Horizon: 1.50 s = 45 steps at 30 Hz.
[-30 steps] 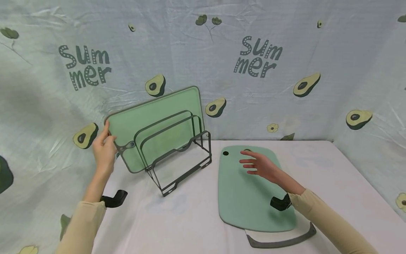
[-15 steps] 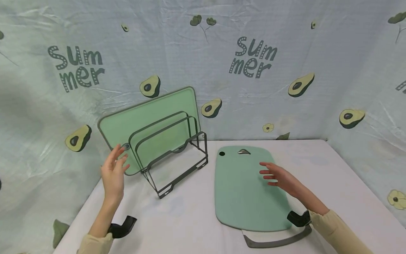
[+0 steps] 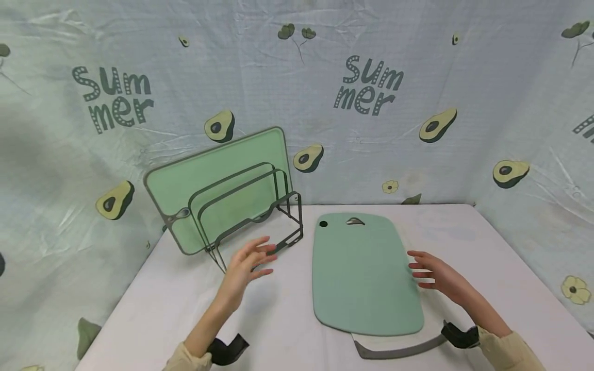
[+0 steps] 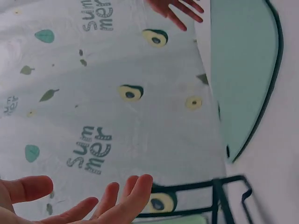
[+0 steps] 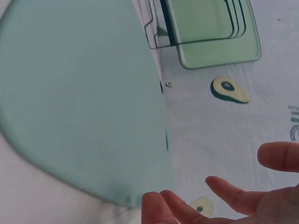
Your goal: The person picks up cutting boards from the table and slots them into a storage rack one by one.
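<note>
A light green cutting board (image 3: 232,149) with a grey rim stands on edge in a dark wire rack (image 3: 252,221), leaning at its back slot. My left hand (image 3: 248,268) hovers in front of the rack, fingers relaxed and holding nothing. To the right, a blue-green cutting board (image 3: 362,273) with a black dot and a handle slot lies flat. Beneath it, a white board with a grey edge (image 3: 399,351) sticks out at the front. By the blue-green board's right side, my right hand (image 3: 436,273) is held loosely with nothing in it.
A white cloth-covered table (image 3: 153,319) carries the rack and boards. Behind it hangs a pale curtain (image 3: 260,62) printed with avocados and lettering. Its folds come down along the left and right table sides.
My left hand has let go of the light green board's corner, which stays in the rack, and moved right and toward me. My right hand has drawn back to the right.
</note>
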Motion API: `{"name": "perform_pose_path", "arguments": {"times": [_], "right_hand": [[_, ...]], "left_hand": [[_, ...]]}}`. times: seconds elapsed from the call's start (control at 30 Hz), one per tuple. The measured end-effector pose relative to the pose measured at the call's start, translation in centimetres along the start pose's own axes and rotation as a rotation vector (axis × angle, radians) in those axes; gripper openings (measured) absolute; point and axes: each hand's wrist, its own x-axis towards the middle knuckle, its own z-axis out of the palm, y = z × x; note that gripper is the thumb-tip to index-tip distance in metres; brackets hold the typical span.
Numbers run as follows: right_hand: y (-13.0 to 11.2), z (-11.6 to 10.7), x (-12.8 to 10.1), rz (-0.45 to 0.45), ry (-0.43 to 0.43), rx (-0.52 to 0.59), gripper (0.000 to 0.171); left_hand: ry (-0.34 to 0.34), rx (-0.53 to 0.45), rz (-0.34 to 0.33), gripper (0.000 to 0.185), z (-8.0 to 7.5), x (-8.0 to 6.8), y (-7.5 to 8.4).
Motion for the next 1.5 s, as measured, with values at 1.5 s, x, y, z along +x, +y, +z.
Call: {"name": "perform_pose_path", "arguments": {"times": [1.5], "right_hand": [[-0.7,-5.2,8.1,0.216,-0.062,0.448,0.053]], "left_hand": [[-0.133,-0.604,-0.651,0.051,5.7,-0.6,-8.9]]}}
